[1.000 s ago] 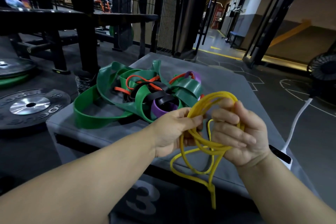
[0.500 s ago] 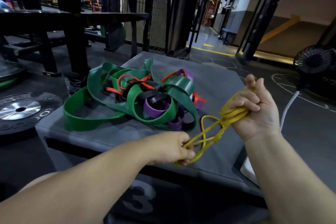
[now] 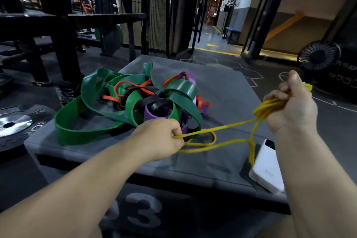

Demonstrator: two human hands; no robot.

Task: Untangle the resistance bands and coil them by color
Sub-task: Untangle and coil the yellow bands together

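Since the left hand (image 3: 164,137) and right hand (image 3: 291,106), both gripping the thin yellow rubber band (image 3: 267,106), pulled apart, it looks untangled, ready to coil.

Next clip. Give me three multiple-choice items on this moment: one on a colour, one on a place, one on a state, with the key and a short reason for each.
1. The thin rubber resistance band gripped by the left hand and the right hand is:
A. green
B. yellow
C. purple

2. The white rectangular power bank lies:
A. on the near right corner of the grey padded box
B. in the left hand
C. on the floor

3. That band is:
A. coiled flat on the box
B. stretched between the two hands
C. dropped on the floor

Key:
1 B, the strands in each grip are yellow.
2 A, the power bank rests on the box top just below the right wrist.
3 B, a strand runs taut from one fist to the other, with slack loops hanging under it.
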